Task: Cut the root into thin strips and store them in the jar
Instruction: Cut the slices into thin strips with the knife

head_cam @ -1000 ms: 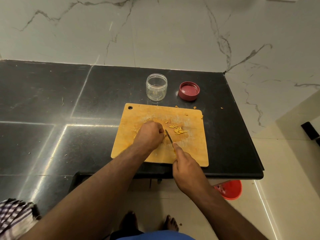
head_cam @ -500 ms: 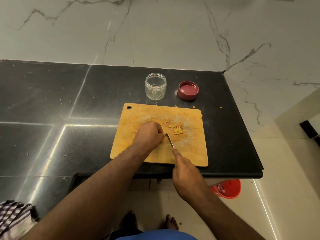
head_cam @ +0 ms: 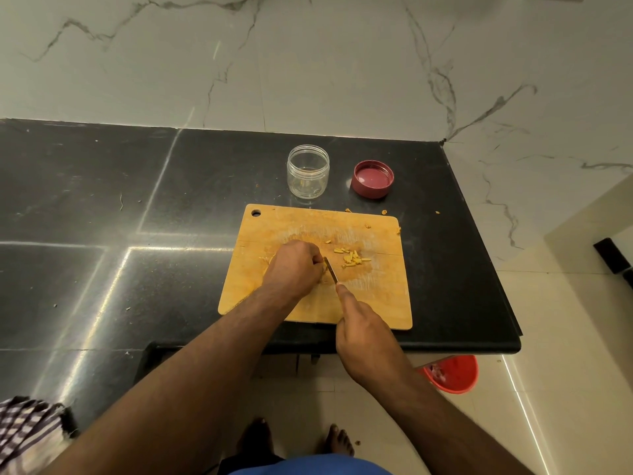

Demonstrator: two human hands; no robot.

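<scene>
A wooden cutting board (head_cam: 373,303) lies on the black counter. My left hand (head_cam: 294,265) is curled over the yellow root near the board's middle, and the root is almost wholly hidden under its fingers. My right hand (head_cam: 363,330) grips a knife (head_cam: 331,270), index finger laid along its back, with the blade right beside my left fingertips. A small heap of yellow cut strips (head_cam: 352,258) sits just right of the blade. Behind the board stands a clear jar (head_cam: 308,174), open, next to its red lid (head_cam: 372,180) lying upside down.
Stray yellow bits (head_cam: 383,211) lie at the board's far edge and on the counter (head_cam: 137,200). The counter ends just right of the board. A red bucket (head_cam: 452,373) stands on the floor below. A striped cloth (head_cam: 24,430) lies at the lower left.
The knife blade has shifted slightly left, closer to my left fingertips. Both hands otherwise stay in place over the board.
</scene>
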